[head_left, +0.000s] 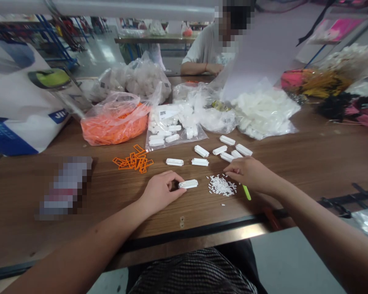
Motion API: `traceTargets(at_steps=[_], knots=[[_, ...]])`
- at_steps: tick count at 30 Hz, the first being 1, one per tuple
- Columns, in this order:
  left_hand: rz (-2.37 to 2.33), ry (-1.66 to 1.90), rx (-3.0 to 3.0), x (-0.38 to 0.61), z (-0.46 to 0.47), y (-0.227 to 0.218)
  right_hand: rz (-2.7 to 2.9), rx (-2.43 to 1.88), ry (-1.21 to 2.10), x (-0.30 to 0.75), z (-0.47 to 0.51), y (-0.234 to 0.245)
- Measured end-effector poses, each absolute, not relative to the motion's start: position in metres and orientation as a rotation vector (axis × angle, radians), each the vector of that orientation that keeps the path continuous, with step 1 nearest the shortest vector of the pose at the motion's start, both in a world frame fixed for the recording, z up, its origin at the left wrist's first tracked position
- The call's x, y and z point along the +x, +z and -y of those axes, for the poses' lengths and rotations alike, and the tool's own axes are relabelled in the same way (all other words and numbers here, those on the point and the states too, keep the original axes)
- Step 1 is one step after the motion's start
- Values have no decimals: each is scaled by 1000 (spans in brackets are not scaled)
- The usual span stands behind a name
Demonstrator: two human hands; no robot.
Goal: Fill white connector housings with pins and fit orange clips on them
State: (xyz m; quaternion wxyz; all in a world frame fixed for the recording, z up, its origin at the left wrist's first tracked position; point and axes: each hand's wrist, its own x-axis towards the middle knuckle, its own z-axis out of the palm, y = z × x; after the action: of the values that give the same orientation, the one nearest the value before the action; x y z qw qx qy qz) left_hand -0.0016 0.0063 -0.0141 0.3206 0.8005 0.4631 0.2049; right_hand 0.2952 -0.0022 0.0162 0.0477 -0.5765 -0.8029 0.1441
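Pinching a white rectangular plastic connector housing [188,184] flat on the brown wooden table [309,163] with my left hand [161,191], just left of the heap of tiny white plastic pins [222,186], I judge it lies there to be steady and near them. My right hand [252,174] curls over the heap's right edge, with a thin green stick [247,192] under it; I cannot tell whether I grip that. Loose white housings [227,140] crowd behind the heap, while bare wood in front runs to the table's edge.

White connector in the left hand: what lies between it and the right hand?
Head view: a pile of tiny white pieces lies between the white connector and the right hand.
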Motion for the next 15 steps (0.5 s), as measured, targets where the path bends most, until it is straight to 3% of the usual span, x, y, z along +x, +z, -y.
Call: traceTargets(at_steps=[9,15], knots=[[-1227,520,2104,-1,-7,-13,2669,-1635,218,287,0,15],[-1219,528,2111,0,-6,-13,2568,-1612,345,297,1,15]])
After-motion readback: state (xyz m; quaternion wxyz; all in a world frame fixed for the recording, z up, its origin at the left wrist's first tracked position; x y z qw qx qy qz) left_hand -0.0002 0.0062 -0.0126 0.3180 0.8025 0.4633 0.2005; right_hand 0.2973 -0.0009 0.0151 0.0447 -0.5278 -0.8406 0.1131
